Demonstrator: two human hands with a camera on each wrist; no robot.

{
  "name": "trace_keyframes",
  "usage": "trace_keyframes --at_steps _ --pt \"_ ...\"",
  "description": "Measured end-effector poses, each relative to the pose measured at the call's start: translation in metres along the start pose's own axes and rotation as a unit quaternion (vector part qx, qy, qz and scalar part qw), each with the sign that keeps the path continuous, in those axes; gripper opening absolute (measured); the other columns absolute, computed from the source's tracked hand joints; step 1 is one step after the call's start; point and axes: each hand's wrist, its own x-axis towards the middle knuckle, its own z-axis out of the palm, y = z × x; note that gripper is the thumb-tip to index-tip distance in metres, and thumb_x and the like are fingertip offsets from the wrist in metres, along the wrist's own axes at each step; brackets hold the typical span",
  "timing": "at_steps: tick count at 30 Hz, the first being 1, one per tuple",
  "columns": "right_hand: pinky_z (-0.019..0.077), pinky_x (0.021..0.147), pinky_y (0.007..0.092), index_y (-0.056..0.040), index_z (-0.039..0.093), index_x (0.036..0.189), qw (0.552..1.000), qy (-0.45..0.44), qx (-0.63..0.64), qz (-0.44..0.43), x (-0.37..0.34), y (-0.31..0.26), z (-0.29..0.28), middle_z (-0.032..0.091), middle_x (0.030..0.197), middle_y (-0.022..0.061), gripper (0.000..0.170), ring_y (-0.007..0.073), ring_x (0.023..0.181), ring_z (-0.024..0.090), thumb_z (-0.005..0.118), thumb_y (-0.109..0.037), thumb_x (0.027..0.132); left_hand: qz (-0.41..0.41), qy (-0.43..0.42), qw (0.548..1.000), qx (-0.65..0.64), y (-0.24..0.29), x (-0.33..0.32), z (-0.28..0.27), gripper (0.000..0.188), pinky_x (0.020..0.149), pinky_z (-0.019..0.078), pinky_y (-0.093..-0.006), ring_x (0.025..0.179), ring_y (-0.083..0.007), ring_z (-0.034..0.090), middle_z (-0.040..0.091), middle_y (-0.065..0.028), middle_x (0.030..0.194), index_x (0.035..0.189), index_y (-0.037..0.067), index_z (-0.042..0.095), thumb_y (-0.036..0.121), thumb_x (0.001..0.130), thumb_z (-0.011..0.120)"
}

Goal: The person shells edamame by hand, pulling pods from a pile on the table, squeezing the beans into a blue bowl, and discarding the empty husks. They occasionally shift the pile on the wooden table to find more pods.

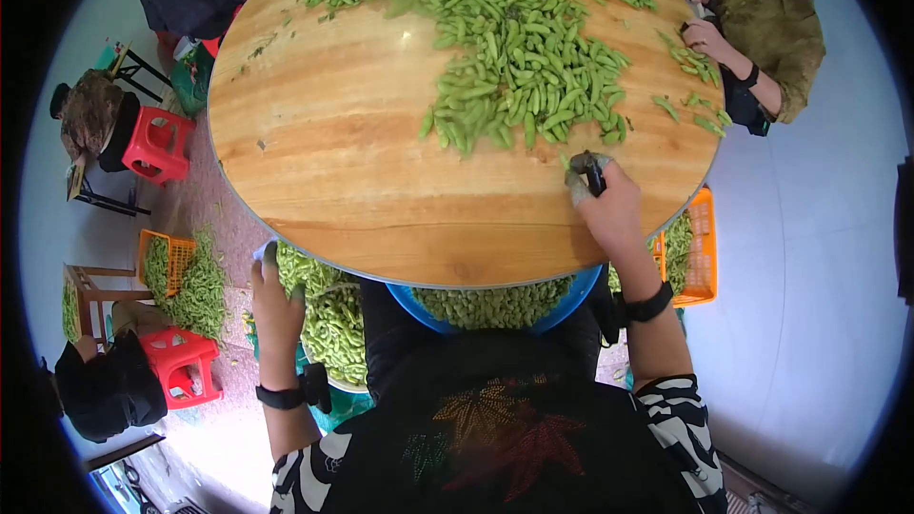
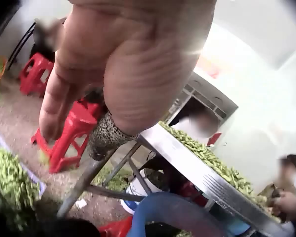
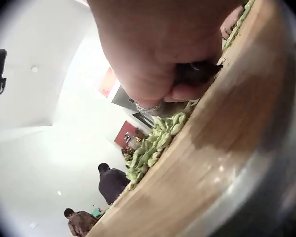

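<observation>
My right hand is over the near right of the round wooden table. Its curled fingers hold a small black tool, whose working end is hidden. A green pod shows at the fingertips. Just beyond spreads a heap of green edamame pods. Off the table's near left edge, my left hand hangs with its fingers extended and nothing in them, above loose pods. In the left wrist view, a speckled cover wraps its thumb.
A blue basin of pods sits at my lap under the table edge. An orange crate stands at right. Another person works at the far right edge. Red stools and a tipped orange basket with spilled pods are at left.
</observation>
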Motion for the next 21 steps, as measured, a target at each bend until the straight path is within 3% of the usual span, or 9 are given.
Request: trace_keyframes --at_steps 3,5,7,9,11,12,13,15,21 --pt "0.0501 0.066 0.0364 -0.0063 0.063 0.1 0.991 -0.12 0.051 -0.001 -0.028 -0.035 -0.016 0.066 0.083 0.0124 0.026 0.0288 0.073 0.064 0.07 -0.015 0.077 0.098 0.054 0.986 -0.125 0.078 0.022 -0.009 0.031 0.08 0.0506 -0.041 0.093 -0.0378 0.062 0.062 -0.0212 0.104 0.114 0.003 0.061 0.0 0.083 0.057" --pt "0.0499 0.066 0.0363 -0.0077 0.064 0.1 0.978 -0.203 0.051 -0.018 -0.04 -0.046 -0.021 0.066 0.084 0.0112 0.024 0.029 0.075 0.064 0.069 -0.016 0.077 0.179 -0.004 0.955 -0.235 0.13 0.019 -0.006 0.027 0.074 0.0514 -0.0378 0.086 -0.0344 0.064 0.064 -0.0192 0.094 0.11 0.003 0.063 0.001 0.083 0.059" --pt "0.0495 0.067 0.0367 -0.0094 0.064 0.101 0.927 -0.297 0.056 -0.221 -0.049 -0.049 -0.022 0.065 0.086 0.0113 0.025 0.0306 0.078 0.063 0.069 -0.018 0.078 0.202 -0.133 0.899 -0.366 0.177 0.017 -0.008 0.024 0.068 0.0496 -0.0396 0.077 -0.0352 0.062 0.063 -0.0202 0.09 0.109 0.002 0.062 0.009 0.086 0.058" --pt "0.0491 0.068 0.0374 -0.009 0.063 0.103 0.914 -0.327 0.043 -0.234 -0.055 -0.055 -0.025 0.064 0.087 0.0123 0.028 0.0315 0.081 0.062 0.068 -0.018 0.078 0.216 -0.196 0.871 -0.395 0.187 0.015 0.009 0.021 0.068 0.0493 -0.0384 0.076 -0.0361 0.061 0.063 -0.0196 0.088 0.105 0.001 0.061 0.015 0.09 0.055" --pt "0.0487 0.068 0.0365 -0.0073 0.061 0.107 0.915 -0.312 0.054 -0.25 -0.056 -0.054 -0.025 0.063 0.087 0.0136 0.03 0.0317 0.08 0.062 0.067 -0.018 0.079 0.246 -0.377 0.789 -0.418 0.187 0.016 0.02 0.021 0.067 0.049 -0.0365 0.073 -0.0309 0.061 0.063 -0.0164 0.084 0.099 -0.001 0.059 0.018 0.092 0.053" --pt "0.0487 0.068 0.0365 -0.0073 0.061 0.107 0.915 -0.311 0.055 -0.251 -0.059 -0.056 -0.026 0.063 0.087 0.0136 0.03 0.0317 0.08 0.062 0.067 -0.018 0.079 0.123 -0.464 0.727 -0.491 0.193 0.017 0.01 0.022 0.061 0.0472 -0.0313 0.067 -0.0188 0.06 0.062 -0.0097 0.077 0.094 0.0 0.059 0.022 0.095 0.052" --pt "0.0484 0.069 0.036 -0.0059 0.06 0.11 0.939 -0.294 0.072 -0.165 -0.063 -0.061 -0.027 0.063 0.087 0.0146 0.033 0.0322 0.079 0.062 0.066 -0.017 0.08 0.123 -0.464 0.727 -0.49 0.192 0.016 0.009 0.022 0.061 0.0472 -0.0313 0.067 -0.0188 0.06 0.062 -0.0097 0.077 0.094 0.0 0.059 0.022 0.095 0.052" --pt "0.0481 0.069 0.0356 -0.0046 0.059 0.113 0.954 -0.275 0.091 -0.079 -0.073 -0.062 -0.022 0.063 0.087 0.0156 0.035 0.0328 0.079 0.061 0.066 -0.017 0.081 -0.095 -0.515 0.606 -0.599 0.19 0.012 0.006 0.024 0.057 0.0446 -0.0255 0.064 -0.0082 0.055 0.061 -0.003 0.074 0.097 0.003 0.059 0.026 0.097 0.051" --pt "0.048 0.07 0.0373 -0.0003 0.053 0.12 0.943 -0.286 0.151 -0.08 -0.088 -0.054 -0.005 0.061 0.087 0.0195 0.042 0.0363 0.079 0.061 0.063 -0.018 0.084 -0.052 -0.421 0.674 -0.605 0.187 0.007 0.017 0.019 0.056 0.0437 -0.021 0.061 -0.0058 0.052 0.063 -0.0016 0.08 0.104 0.004 0.059 0.021 0.096 0.054"
